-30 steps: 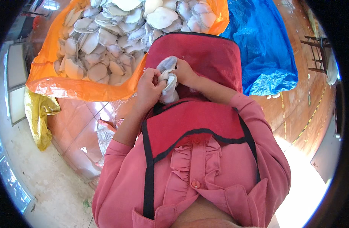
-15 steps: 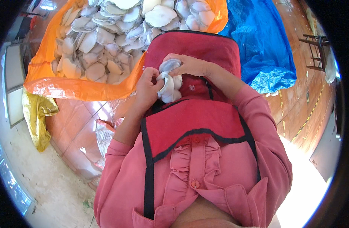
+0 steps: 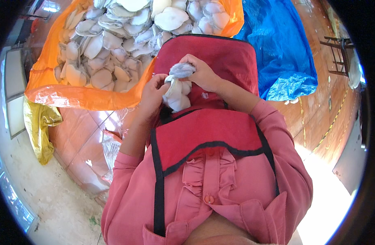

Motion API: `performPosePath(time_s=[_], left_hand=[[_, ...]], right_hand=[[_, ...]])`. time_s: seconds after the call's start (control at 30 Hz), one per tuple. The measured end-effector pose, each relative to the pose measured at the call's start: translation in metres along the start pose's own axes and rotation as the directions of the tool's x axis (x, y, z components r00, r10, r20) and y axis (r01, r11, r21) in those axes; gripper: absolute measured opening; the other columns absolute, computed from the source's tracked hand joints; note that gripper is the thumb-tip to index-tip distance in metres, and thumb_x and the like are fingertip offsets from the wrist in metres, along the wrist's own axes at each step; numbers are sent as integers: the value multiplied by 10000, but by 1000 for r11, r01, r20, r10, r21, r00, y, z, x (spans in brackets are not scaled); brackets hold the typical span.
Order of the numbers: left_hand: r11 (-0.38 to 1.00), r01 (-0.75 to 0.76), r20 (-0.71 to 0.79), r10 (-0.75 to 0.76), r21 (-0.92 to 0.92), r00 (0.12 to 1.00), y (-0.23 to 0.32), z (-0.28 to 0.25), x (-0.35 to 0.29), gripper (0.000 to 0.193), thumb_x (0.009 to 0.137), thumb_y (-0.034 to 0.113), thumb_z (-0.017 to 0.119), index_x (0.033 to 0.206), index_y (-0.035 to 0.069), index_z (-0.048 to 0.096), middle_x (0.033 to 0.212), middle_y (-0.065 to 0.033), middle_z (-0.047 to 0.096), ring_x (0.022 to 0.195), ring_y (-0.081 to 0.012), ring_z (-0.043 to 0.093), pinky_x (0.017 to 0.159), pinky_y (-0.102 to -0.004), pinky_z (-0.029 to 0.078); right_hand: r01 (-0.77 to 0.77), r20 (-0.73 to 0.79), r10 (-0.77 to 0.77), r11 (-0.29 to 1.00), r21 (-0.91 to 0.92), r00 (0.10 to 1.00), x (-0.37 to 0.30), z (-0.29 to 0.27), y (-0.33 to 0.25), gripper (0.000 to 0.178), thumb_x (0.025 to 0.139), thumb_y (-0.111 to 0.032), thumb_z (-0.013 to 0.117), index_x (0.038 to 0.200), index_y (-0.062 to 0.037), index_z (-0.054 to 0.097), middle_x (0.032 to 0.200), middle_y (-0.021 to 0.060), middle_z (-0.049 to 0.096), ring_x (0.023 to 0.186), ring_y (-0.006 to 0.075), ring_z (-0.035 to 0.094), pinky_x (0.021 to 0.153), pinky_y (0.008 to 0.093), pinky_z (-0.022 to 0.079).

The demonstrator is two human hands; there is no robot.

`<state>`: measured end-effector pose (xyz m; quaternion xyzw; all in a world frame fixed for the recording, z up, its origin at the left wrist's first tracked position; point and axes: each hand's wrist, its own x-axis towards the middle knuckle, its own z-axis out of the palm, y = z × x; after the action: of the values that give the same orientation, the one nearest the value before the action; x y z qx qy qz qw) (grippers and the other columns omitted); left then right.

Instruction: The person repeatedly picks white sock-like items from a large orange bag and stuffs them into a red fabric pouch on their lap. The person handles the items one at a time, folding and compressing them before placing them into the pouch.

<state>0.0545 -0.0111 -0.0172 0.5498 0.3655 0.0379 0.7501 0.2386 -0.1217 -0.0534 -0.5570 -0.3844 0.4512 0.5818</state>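
Over my lap, both hands grip a small stuffed fabric piece, with white puffy lobes below and a grey fuzzy part on top. My left hand is closed, pinching its left edge with thumb and fingers. From the right, my right hand closes on the grey upper part; some of its fingertips are hidden behind the piece. Beneath them lies a red apron with black edging, its lower part spread over my lap.
Ahead on the left, an open orange sack holds a heap of flat, rounded white-and-grey fabric pieces. A blue plastic sheet lies ahead on the right. A yellow sack is at the left, and a dark wooden stool at the far right.
My right hand has shifted slightly, raising the grey part so that it stands out more from the white lobes. My left hand has moved slightly left and still grips the piece.
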Motion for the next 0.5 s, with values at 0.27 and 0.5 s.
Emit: performPosePath(time_s=[0.27,0.5], left_hand=[[910,80,382,90,-408,920,16,-29,-2,401,801,173,733,1154,34,602,1107,-39,590,1031,-162,571,921,-290,440],[882,-448,317,387,147,866,23,-25,2,447,680,211,848,1050,64,646,1134,-21,546,1110,-169,507,982,-290,369]], right_hand=[[40,45,-70,876,481,997,-2,17,-15,321,831,-58,710,1096,-102,536,1134,90,600,1080,179,570,957,350,473],[62,102,-176,736,675,979,-3,15,-11,354,828,-67,708,1132,-126,535,1192,141,564,1116,246,560,953,397,481]])
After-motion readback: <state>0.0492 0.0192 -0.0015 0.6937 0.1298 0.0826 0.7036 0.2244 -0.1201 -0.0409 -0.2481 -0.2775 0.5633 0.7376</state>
